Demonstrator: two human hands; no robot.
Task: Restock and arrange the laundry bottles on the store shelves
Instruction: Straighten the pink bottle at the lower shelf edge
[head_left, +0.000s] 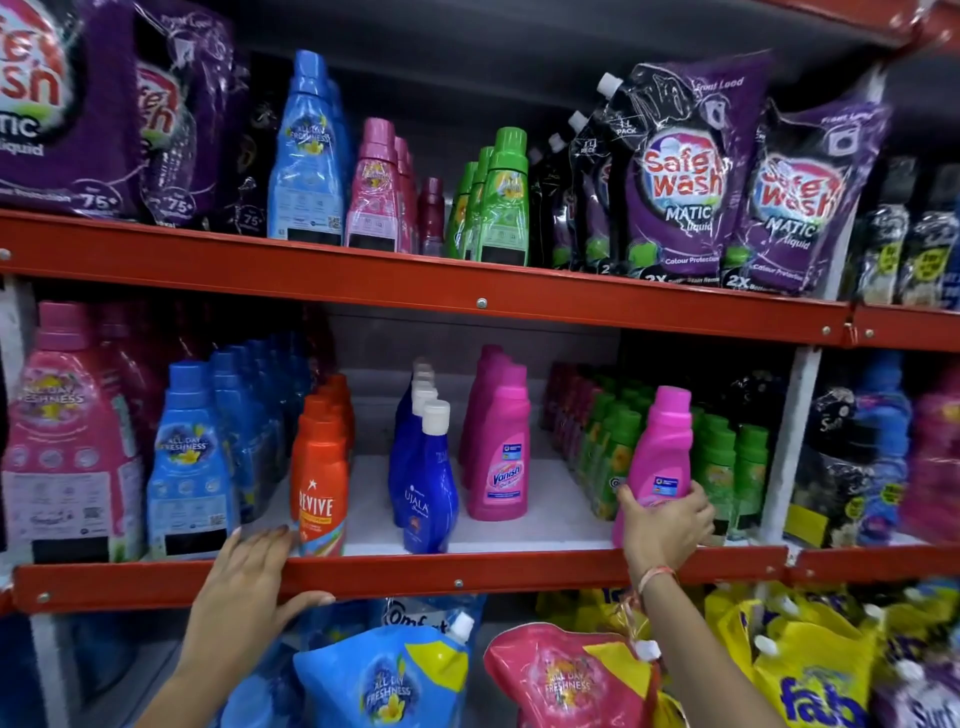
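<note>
While your right-hand fingers (698, 512) wrap around the lower body of the pink Vanish bottle (660, 457), its long axis runs near vertical, cap up and leaning slightly to the right, label facing you. It sits at the front edge of the middle shelf (467, 574), just in front of the green bottles (727, 467) and to the right of the row of pink Vanish bottles (498, 452). Your right hand (665, 525) reaches up from below, wrist bent over the red shelf rail. Your left hand (249, 577) lies flat on that rail, fingers spread and holding nothing, thumb hooked under the edge, just beside the orange Revive bottle (318, 483).
</note>
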